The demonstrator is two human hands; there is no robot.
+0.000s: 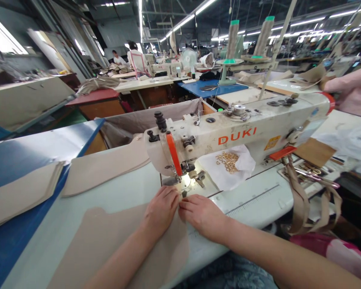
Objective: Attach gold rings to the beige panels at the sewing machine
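Observation:
A beige fabric panel point(114, 241) lies on the pale sewing table, its far right end near the presser foot of the sewing machine point(237, 134). My left hand point(162, 208) rests on this panel with its fingers bent and pressed together at the end just before the needle. Beside it, my right hand point(203, 216) has its fingers closed at the panel's right edge; the fingertips of both hands nearly meet, and what lies between them is mostly hidden. A lit needle plate point(185, 182) shows just beyond my fingers.
Gold-coloured metal rings point(228, 161) lie on a white cloth point(246, 160) on the machine bed. Fabric panels point(108, 168) are stacked at the left. Beige straps point(299, 200) hang at the right. Thread cones point(233, 40) stand behind; a person in pink point(351, 92) is at the right.

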